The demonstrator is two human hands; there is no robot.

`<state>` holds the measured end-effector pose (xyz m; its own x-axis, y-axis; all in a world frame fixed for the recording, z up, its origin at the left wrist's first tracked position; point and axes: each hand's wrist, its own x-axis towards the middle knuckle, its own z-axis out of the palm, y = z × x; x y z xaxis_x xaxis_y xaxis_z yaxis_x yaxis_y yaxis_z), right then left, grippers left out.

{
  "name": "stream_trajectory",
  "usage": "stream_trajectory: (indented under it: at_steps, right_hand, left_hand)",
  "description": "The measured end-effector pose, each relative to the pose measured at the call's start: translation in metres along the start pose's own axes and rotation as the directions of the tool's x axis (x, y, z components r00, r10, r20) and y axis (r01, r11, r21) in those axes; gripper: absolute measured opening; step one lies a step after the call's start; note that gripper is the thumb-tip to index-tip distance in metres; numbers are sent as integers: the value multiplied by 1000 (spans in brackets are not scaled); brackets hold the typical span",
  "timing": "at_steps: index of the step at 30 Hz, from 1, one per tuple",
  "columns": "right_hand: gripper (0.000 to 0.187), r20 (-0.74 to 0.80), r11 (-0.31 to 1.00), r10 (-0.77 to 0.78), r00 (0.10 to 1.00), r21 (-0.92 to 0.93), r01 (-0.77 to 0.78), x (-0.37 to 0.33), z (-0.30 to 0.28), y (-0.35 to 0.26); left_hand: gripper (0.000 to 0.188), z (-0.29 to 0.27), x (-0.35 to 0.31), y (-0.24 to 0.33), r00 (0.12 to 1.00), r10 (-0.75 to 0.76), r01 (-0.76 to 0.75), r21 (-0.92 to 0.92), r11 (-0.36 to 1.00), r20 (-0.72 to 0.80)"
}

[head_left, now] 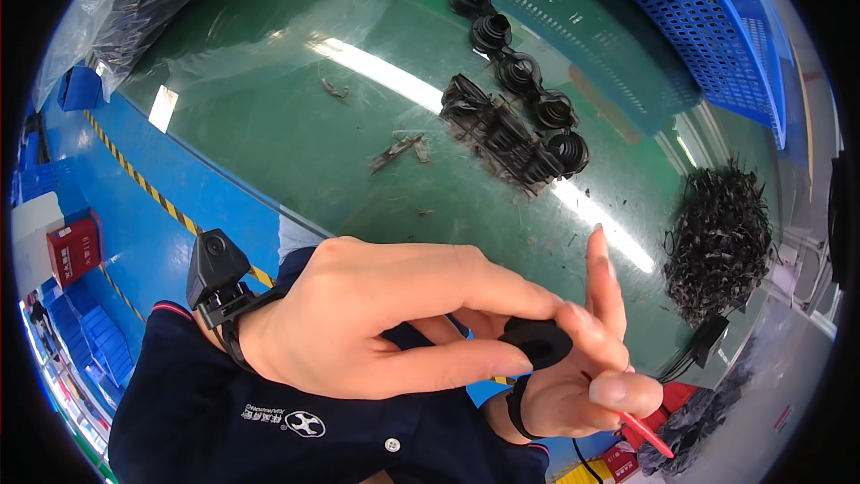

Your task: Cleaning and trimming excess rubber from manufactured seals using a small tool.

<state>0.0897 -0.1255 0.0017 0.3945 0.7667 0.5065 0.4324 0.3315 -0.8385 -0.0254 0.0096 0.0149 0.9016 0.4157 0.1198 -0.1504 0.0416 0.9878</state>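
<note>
Green and glossy, the surface (296, 125) fills the upper view, with a blue floor and a yellow-black striped line along its left edge

Left hand (376, 314) comes in from the lower left, back of the hand up, a black wrist-worn camera (215, 273) strapped at the wrist. Its fingers stretch rightward and its thumb (448, 363) runs underneath, tip meeting a small black rubber ring (537, 342); the ring sits pinched between the thumb and the fingers above it

Right hand (582, 376) rises from the bottom edge, palm toward the camera, one black band on its wrist. Its index finger (602, 273) points straight up while the other fingers curl around the ring from the right side. A red-handled tool (647, 435) pokes out below this hand, gripped in the curled lower fingers. Both hands touch the one ring, held well above the surface

Counted on the surface: a curving row of about seven black ribbed rubber boots (493, 33) running from the top centre down to the right, one tangled clump of black trimmings (493, 130) beside the row's lower end, and one larger heap of black scraps (721, 237) at the right. One blue perforated crate (708, 18) stands at the upper right, and one clear plastic bag (134, 0) lies at the upper left. A few loose scraps (399, 151) lie mid-surface
</note>
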Motion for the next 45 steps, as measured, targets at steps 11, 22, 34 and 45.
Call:
stream_trajectory:
  at_steps: [11,22,34,45]
  right_hand:
    - [8,-24,990,-64,998,-125,61,-2,0,2]
    - [14,-150,998,57,987,12,-56,-4,1,1]
    - [30,-364,994,110,925,40,-103,-1,8,4]
    - [25,-307,967,246,919,135,-214,-9,12,2]
  left_hand:
    - [32,-2,-2,-1,999,22,-20,-38,999,49]
    - [33,-7,0,0,994,-37,39,-15,999,107]
    - [33,-8,7,-1,999,-32,33,-108,994,14]
    - [54,5,6,-4,988,91,-78,107,991,-124]
